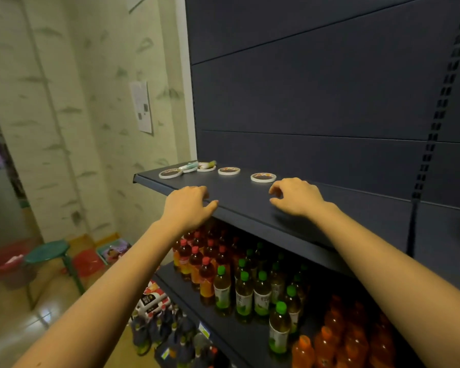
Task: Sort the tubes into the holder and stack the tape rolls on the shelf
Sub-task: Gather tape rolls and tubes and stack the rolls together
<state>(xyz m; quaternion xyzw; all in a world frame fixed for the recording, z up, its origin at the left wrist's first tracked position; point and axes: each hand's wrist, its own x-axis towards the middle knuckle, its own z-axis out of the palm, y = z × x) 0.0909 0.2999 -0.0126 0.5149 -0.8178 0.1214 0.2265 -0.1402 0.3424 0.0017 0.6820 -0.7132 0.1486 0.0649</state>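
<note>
Several flat white tape rolls lie apart on the dark top shelf point(250, 205): one point(263, 177) nearest my right hand, one point(229, 170) further left, one point(170, 173) at the shelf's left end. Two tubes rest across other rolls at the back left, a teal one point(191, 165) and a yellow-green one point(210, 163). My left hand point(187, 207) hovers over the shelf's front edge, fingers loosely curled, empty. My right hand point(296, 196) hangs above the shelf just in front of the nearest roll, fingers apart, holding nothing. No holder is visible.
Below the top shelf stand rows of drink bottles with red caps point(197, 261) and green caps point(260, 290), orange bottles point(356, 338) at right. A green stool point(48, 252) and a red basin point(8, 264) are on the floor at left. The dark back panel point(316, 96) rises behind the shelf.
</note>
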